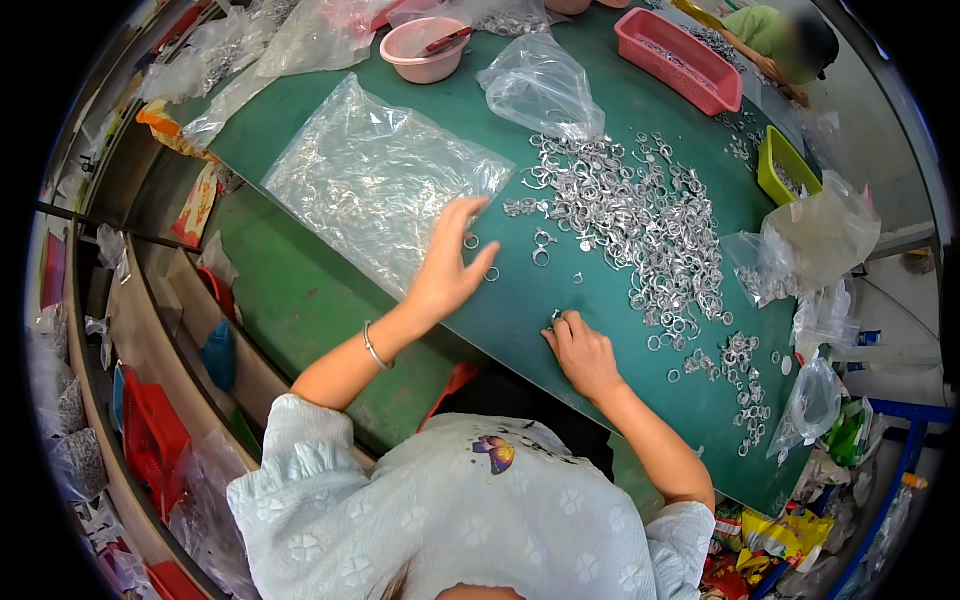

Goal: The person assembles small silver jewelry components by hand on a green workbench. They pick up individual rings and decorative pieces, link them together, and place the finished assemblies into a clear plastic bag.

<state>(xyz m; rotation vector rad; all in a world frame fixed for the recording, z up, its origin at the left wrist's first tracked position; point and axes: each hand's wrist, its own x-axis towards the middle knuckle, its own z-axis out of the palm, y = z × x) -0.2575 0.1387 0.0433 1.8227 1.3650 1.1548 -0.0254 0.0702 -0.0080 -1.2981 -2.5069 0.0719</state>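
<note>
Silver metal rings [600, 200] lie heaped on the green worktop [530, 325]. Left hand [447, 268]: spread open, empty, by a clear bag [360, 180]. Right hand [583, 358]: fingers curled — metal piece [556, 316] at their tips, whether gripped I cannot tell. Beyond: pink basket [668, 78]; right, yellow packaging [775, 535] — printed, too small to read.

Workshop (heaped metal rings [645, 235], green worktable [520, 330])

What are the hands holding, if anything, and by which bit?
The right hand has its fingertips at a small silvery metal piece; whether it grips it, and where, I can't tell. The left hand is open, holding nothing.
</note>
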